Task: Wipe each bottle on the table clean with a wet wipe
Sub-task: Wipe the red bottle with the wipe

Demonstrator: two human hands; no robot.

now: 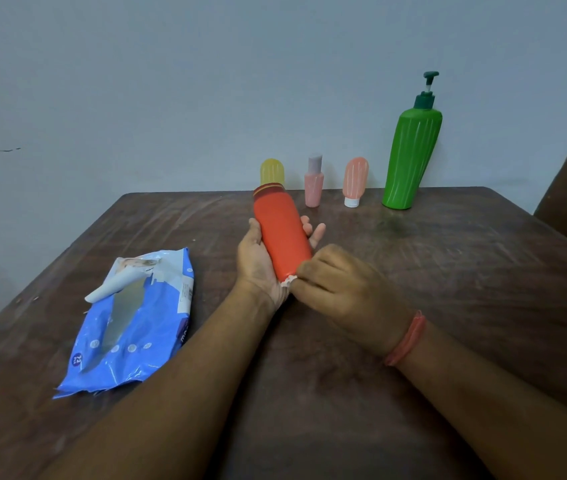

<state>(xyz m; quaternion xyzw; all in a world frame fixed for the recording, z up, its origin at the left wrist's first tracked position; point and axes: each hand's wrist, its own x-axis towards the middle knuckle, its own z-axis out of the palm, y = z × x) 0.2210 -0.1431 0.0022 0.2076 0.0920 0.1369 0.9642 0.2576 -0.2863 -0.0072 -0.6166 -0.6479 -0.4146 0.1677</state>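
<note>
Wipes pack (129, 320) beside hands (296, 271).

A brown wooden table (448, 271) stands against a pale wall (136, 81).

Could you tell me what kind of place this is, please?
Probably a plain room at home: a worn dark wooden table against a bare pale wall, with a green plastic pump bottle and a blue wet-wipe pack.
</note>
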